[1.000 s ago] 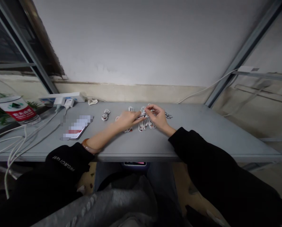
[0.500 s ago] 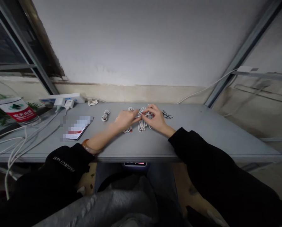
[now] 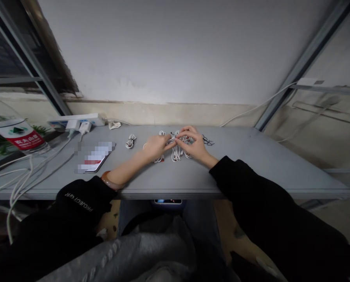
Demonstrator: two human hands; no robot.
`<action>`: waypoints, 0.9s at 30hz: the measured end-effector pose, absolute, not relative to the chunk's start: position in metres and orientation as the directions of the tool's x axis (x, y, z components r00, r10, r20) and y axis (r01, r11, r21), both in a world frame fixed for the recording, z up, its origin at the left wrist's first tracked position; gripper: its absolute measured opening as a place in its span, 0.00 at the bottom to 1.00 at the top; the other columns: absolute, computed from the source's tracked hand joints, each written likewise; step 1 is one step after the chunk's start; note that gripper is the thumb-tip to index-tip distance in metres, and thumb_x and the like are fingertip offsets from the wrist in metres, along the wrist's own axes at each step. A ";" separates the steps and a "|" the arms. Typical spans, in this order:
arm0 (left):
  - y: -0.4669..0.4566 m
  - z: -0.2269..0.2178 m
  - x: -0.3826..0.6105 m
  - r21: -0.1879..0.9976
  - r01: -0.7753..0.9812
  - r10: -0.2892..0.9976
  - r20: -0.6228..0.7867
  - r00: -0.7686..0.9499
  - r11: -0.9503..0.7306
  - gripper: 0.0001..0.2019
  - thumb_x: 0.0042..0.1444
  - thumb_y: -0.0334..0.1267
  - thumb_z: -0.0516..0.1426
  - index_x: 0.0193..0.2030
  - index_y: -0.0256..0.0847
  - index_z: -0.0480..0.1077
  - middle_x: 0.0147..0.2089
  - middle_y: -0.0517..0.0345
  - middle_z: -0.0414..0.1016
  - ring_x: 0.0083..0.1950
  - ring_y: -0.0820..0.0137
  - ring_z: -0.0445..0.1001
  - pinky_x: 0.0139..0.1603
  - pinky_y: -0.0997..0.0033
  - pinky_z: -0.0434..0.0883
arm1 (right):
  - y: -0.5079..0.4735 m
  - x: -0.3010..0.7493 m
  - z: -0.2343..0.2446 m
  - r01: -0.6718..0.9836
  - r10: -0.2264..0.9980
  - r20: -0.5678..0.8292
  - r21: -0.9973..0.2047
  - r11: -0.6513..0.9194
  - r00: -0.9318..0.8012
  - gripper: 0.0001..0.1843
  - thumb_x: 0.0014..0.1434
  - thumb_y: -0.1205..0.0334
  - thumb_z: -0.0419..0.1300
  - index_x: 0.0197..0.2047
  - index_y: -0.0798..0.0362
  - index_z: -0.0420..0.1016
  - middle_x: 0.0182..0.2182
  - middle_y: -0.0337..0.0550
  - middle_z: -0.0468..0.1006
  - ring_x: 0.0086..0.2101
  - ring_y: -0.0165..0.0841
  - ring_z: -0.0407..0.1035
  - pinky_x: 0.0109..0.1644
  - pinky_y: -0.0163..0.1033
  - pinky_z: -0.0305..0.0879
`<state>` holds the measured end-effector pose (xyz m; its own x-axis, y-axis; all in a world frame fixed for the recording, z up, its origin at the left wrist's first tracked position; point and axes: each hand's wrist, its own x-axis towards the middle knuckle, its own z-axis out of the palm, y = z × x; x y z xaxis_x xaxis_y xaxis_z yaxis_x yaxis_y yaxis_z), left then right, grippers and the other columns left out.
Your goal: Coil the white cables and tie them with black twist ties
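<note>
Over the middle of the desk, my left hand [image 3: 156, 148] is closed around a folded bundle of white cable [image 3: 171, 140]. My right hand [image 3: 195, 144] meets it from the other side, thumb and forefinger pinched together at the bundle. What lies between those right fingertips is too small to make out; a thin dark strip shows beside them. Beneath and around both hands lie several coiled white cables [image 3: 176, 154], partly covered. A separate white coil [image 3: 130, 141] with a dark tie round it rests to the left. Thin black twist ties [image 3: 208, 140] are scattered just right of my right hand.
A phone [image 3: 97, 156] lies on the grey desk [image 3: 266, 164] at left. Behind it sits a power strip [image 3: 89, 119] with plugged-in chargers and trailing white cables. A large water bottle [image 3: 19, 135] stands at far left. Metal posts and a wall bound the desk.
My right fingers have shifted slightly at the cable bundle, staying pinched. My left hand keeps its hold. The whole view has tilted a little; the items on the desk look unmoved.
</note>
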<state>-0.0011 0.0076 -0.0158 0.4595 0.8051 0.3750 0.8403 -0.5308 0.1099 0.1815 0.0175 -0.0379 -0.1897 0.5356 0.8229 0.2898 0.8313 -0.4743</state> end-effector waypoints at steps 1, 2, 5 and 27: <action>0.007 -0.016 -0.001 0.127 0.826 0.794 0.386 0.469 -0.549 0.17 0.65 0.48 0.50 0.41 0.37 0.73 0.31 0.48 0.77 0.31 0.65 0.73 0.32 0.69 0.59 | 0.018 0.181 -0.038 0.276 0.569 0.802 -0.515 0.812 -0.179 0.06 0.56 0.56 0.66 0.31 0.47 0.77 0.37 0.43 0.73 0.41 0.38 0.68 0.46 0.49 0.67; 0.007 -0.017 -0.001 0.143 0.810 0.782 0.399 0.479 -0.569 0.17 0.65 0.47 0.50 0.40 0.37 0.73 0.31 0.48 0.77 0.31 0.66 0.73 0.32 0.69 0.59 | 0.019 0.181 -0.039 0.259 0.602 0.780 -0.554 0.791 -0.170 0.07 0.56 0.55 0.66 0.31 0.48 0.76 0.37 0.43 0.73 0.40 0.37 0.68 0.43 0.47 0.67; 0.004 -0.017 -0.001 0.197 0.752 0.745 0.428 0.511 -0.629 0.15 0.64 0.46 0.51 0.41 0.39 0.73 0.31 0.50 0.76 0.31 0.67 0.72 0.32 0.69 0.59 | 0.021 0.181 -0.040 0.211 0.658 0.737 -0.627 0.750 -0.153 0.09 0.56 0.52 0.65 0.32 0.49 0.76 0.36 0.43 0.74 0.36 0.35 0.68 0.38 0.42 0.66; 0.011 -0.016 0.007 0.782 0.347 0.843 0.398 0.361 -0.517 0.22 0.60 0.53 0.53 0.21 0.41 0.60 0.21 0.63 0.57 0.26 0.74 0.58 0.29 0.71 0.59 | 0.029 0.184 -0.042 0.052 0.780 0.517 -0.821 0.568 -0.352 0.17 0.49 0.51 0.71 0.41 0.50 0.80 0.34 0.41 0.80 0.32 0.32 0.72 0.38 0.41 0.69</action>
<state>0.0069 0.0112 -0.0164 0.3613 0.8435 0.3975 0.3467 -0.5173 0.7824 0.1836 0.0290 -0.0417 -0.3524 0.7799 0.5173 0.0517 0.5682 -0.8213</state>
